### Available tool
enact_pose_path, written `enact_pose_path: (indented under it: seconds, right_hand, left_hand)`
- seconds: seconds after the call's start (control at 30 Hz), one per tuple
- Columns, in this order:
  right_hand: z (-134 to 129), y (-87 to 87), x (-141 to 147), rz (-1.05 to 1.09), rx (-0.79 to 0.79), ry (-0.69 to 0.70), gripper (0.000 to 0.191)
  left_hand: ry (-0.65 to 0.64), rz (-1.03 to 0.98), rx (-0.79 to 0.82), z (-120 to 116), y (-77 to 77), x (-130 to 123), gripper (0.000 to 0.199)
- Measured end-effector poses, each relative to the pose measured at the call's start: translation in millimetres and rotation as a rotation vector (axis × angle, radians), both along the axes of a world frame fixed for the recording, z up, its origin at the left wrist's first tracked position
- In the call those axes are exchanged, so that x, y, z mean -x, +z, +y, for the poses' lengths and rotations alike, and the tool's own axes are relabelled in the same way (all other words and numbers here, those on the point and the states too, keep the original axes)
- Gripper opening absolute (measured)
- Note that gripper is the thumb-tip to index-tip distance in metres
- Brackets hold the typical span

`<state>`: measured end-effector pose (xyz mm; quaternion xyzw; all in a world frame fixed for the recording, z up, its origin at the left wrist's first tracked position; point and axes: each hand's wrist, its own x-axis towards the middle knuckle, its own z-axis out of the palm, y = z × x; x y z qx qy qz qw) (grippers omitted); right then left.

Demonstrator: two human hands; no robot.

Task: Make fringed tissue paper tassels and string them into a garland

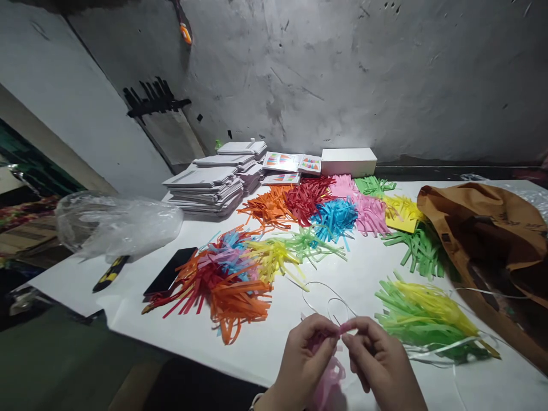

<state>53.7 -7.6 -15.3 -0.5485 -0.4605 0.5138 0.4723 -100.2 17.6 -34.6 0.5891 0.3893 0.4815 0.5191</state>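
Near the table's front edge, my left hand (306, 357) is closed on a pink paper tassel (329, 382), whose strips hang below the fingers. My right hand (377, 357) pinches the same tassel's narrow top, with its fingertips touching those of the left. A thin white string (331, 291) loops on the table just beyond the fingertips. To the left lies a pile of mixed tassels (226, 274) in orange, red, blue and yellow. Green and yellow tassels (428, 314) lie at the right of my right hand.
Behind are stacked white boxes (205, 191), more coloured tassels (308, 200) and a white carton (349, 161). A phone (171, 272), a cutter (111, 274) and a plastic bag (120, 222) lie at the left. A brown bag (483, 228) stands at the right.
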Motion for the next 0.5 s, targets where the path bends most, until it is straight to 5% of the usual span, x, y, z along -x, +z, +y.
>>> enact_pose_path:
  seconds: [0.1, 0.23, 0.4, 0.5]
  right_hand:
    - [1, -1.3, 0, 0.238, 0.140, 0.051, 0.059]
    - [2, -10.9, 2, 0.229, 0.125, 0.095, 0.051]
    - [10, -29.6, -8, -0.099, -0.213, -0.053, 0.038]
    - [12, -40.8, -11, -0.187, -0.297, -0.153, 0.035]
  left_hand:
    - [-0.012, 0.085, -0.140, 1, -1.1, 3, 0.011]
    - [0.004, 0.202, -0.409, 2, -0.5, 6, 0.024]
    - [-0.028, 0.342, -0.546, 1, -2.1, 6, 0.032]
    - [-0.134, 0.453, -0.507, 2, -21.8, 0, 0.032]
